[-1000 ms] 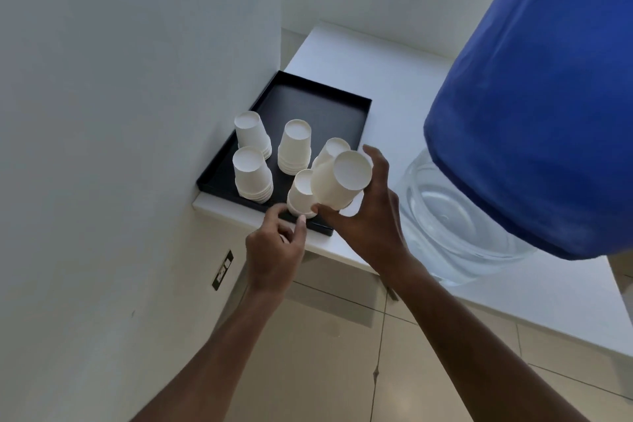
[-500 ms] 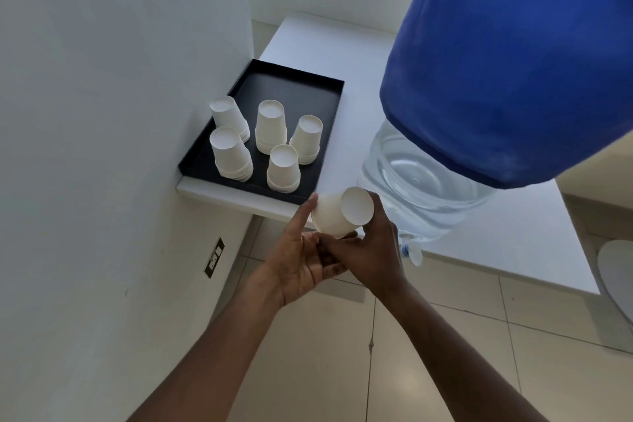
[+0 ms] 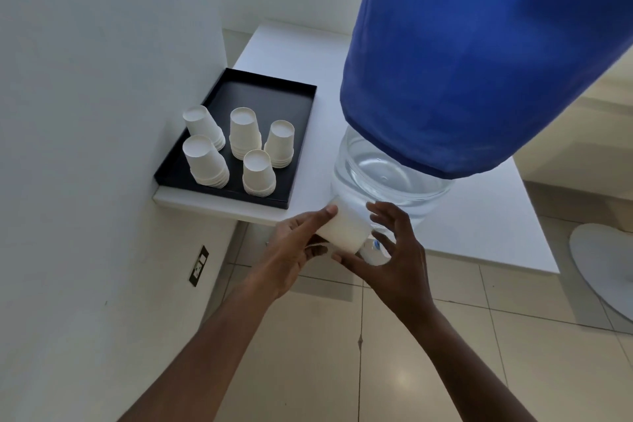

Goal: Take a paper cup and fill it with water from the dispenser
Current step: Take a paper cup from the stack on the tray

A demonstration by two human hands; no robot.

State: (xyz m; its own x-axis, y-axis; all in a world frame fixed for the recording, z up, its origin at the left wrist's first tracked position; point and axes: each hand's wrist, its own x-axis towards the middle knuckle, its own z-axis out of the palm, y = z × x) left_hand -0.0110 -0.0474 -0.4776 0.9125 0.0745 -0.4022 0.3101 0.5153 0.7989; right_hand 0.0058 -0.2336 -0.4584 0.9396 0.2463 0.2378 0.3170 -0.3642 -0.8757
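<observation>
Single white paper cup (image 3: 346,228) held at the front edge of the white countertop (image 3: 479,216), tilted on its side, directly in front of the clear water dispenser bottle under a blue fabric cover (image 3: 387,178). Left hand (image 3: 294,250) wrapped around the cup wall from the left, thumb lying along the top of the wall, other fingers underneath; pinching the cup. Right hand (image 3: 397,250) spread open, fingers fanned on the cup's right end, thumb underneath near that end; contact there uncertain. Small white tap with blue cap (image 3: 375,248) partly visible just beside the cup, between the right fingers and thumb.

Handling judgement: very light while empty, thin-walled, easily crushed or ovalled under a firm squeeze; stiffest at the rolled rim and base ring. Best held round the mid-wall with light, even pressure. Noticeably heavier and softer once wet and full; slip and spillage risk then higher.

Cannot tell from this view which end is the mouth. Needs turning upright and placing beneath the tap before any water flows.

Remaining stacks of inverted white paper cups (image 3: 239,151) standing on the black rectangular tray (image 3: 301,134) to the left, well apart from both hands.
</observation>
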